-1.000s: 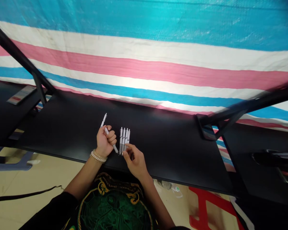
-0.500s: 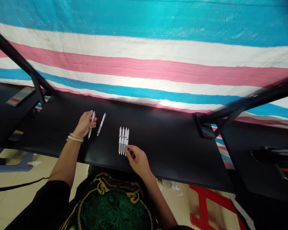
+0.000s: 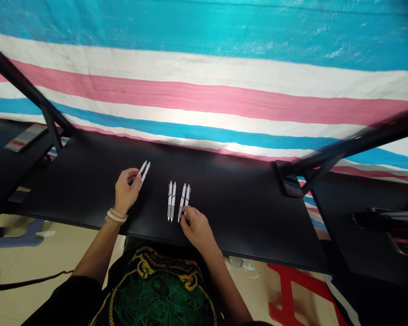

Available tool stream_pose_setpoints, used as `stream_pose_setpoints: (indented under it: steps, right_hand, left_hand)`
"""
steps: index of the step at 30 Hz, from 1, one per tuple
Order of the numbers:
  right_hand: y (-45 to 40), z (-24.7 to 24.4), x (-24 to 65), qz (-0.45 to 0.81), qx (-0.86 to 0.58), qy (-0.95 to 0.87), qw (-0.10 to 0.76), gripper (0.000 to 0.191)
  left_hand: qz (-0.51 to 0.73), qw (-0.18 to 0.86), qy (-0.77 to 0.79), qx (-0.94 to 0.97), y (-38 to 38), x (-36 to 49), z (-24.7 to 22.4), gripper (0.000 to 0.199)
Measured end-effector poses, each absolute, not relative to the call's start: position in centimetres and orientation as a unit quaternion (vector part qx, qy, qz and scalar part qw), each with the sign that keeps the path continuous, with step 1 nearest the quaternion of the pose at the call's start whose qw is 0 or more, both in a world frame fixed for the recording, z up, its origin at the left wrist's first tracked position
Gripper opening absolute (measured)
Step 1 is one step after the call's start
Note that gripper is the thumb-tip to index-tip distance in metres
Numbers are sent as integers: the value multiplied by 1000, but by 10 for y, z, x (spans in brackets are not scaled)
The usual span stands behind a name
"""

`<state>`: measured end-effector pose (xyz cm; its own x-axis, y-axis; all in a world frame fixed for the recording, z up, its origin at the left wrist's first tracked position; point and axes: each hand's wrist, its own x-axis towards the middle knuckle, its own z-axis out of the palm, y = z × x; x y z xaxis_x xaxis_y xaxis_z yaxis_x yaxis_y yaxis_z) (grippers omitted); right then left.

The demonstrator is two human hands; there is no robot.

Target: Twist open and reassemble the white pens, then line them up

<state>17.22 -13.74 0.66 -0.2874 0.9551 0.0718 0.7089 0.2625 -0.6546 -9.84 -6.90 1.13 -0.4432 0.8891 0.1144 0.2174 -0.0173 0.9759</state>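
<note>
Six white retractable pens [image 3: 170, 199], paired

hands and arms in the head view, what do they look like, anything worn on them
Both hands are bare, with no gloves. The left hand wears a stack of cream-white beaded bracelets at the wrist, while the right hand shows nothing on its wrist. A black sleeve covers the left arm above the bare forearm.
</note>
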Motion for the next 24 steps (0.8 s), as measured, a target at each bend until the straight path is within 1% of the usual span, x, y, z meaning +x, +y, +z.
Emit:
stream_pose_setpoints:
  steps: [1, 3, 5, 7, 9, 11, 15, 17, 18, 20, 24]
  right_hand:
    - [-137, 6, 173, 270, -550, -746, 262, 13]
    - [-138, 7, 173, 288, -554, -712, 320, 11]
    - [-140, 12, 172, 313, -539, -696, 356, 9]
    - [-143, 21, 170, 344, -503, -707, 359, 9]
    - [-146, 29, 166, 373, -465, -724, 346, 8]
    - [-147, 33, 162, 395, -461, -713, 351, 9]
    - [-150, 26, 155, 478, -501, -604, 395, 24]
    - [-153, 19, 152, 506, -511, -558, 413, 30]
    - [-154, 16, 150, 501, -520, -545, 425, 32]
    - [-156, 12, 149, 453, -548, -541, 449, 33]
    - [-156, 13, 152, 311, -556, -590, 497, 24]
  left_hand:
    - [574, 312, 622, 433, -76, -89, 14, 25]
    - [577, 396, 576, 423, -87, -67, 20, 23]
    - [578, 506, 525, 368, -95, -45, 24, 30]
    - [559, 596, 484, 312, -99, -26, 26, 39]
    - [538, 649, 451, 293, -100, -13, 27, 39]
    - [542, 671, 422, 278, -100, -6, 27, 34]
    - [592, 674, 379, 226, -99, -2, 27, 27]
    - [594, 679, 375, 213, -100, -3, 26, 26]
    - [590, 682, 378, 210, -100, -4, 26, 27]
    - [579, 686, 390, 206, -101, -4, 23, 27]
    - [584, 686, 394, 179, -101, -2, 15, 25]
